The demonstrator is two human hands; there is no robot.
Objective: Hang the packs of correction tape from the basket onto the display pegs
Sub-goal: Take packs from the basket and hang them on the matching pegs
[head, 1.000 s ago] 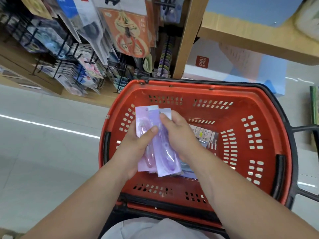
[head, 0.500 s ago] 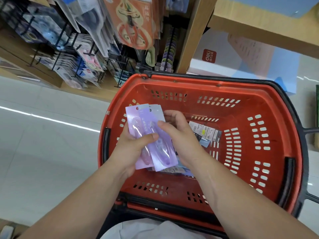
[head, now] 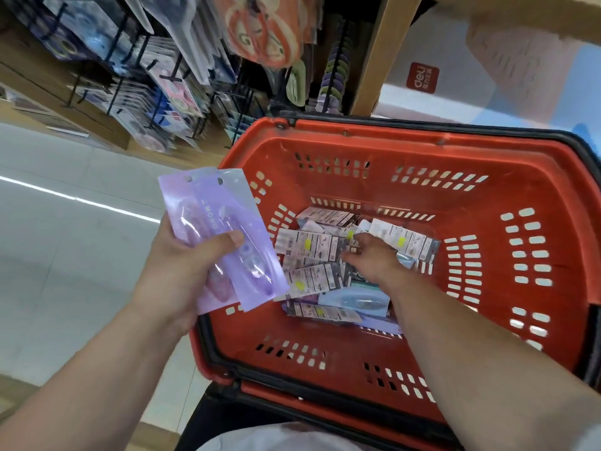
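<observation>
Pale grey shop floor (head: 65, 271) runs along the left, below a wooden rack whose black wire display pegs (head: 143, 50) carry hanging stationery. A red plastic shopping basket (head: 422, 138) with a black rim sits in front of the person, its far edge close to a wooden shelf post (head: 377, 53) and a white box with a red logo (head: 424, 76). The left hand (head: 182, 271) holds two overlapping lilac packs of correction tape (head: 221, 222) over the basket's left edge, hang-holes uppermost. Its grip is clamped on them, with the thumb across the front and the fingers behind. The right hand (head: 374, 258) reaches down into the middle of the basket, palm down, its fingertips touching a loose heap of correction tape packs (head: 312, 249). Most of these lie printed back up with yellow stickers, and a pale blue one lies towards the near wall. Whether this grip has closed on a pack cannot be told.
</observation>
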